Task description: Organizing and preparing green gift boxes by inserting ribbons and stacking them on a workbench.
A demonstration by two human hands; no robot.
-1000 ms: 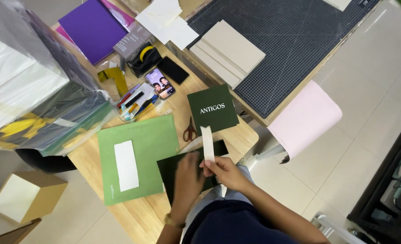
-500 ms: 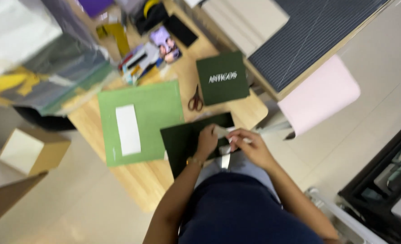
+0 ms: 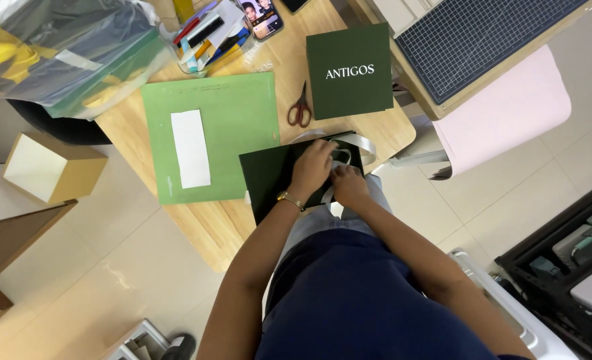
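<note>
Both hands work at the near edge of the wooden worktop (image 3: 369,137), over a dark green card sheet (image 3: 269,177) that lies flat there and slightly overhangs toward the person. The left hand (image 3: 312,167) rests palm down on the right part of this sheet, fingers curled over a loop of pale grey ribbon (image 3: 359,143) that curves out beyond the sheet's far right corner. The right hand (image 3: 348,185) sits just beside it, touching it, fingers bent and pinching the same ribbon; how tightly either hand grips cannot be told, since the fingertips are hidden. A gold bracelet (image 3: 289,199) circles the left wrist. To the left, touching the dark sheet's edge, lies a light green cutting mat (image 3: 242,120) with a white paper strip (image 3: 190,148) on it. Beyond the hands, red-handled scissors (image 3: 300,107) lie next to a dark green square box lid (image 3: 349,70). A pink paper sheet (image 3: 509,110) hangs off the neighbouring table under a dark gridded mat (image 3: 482,33).
</note>
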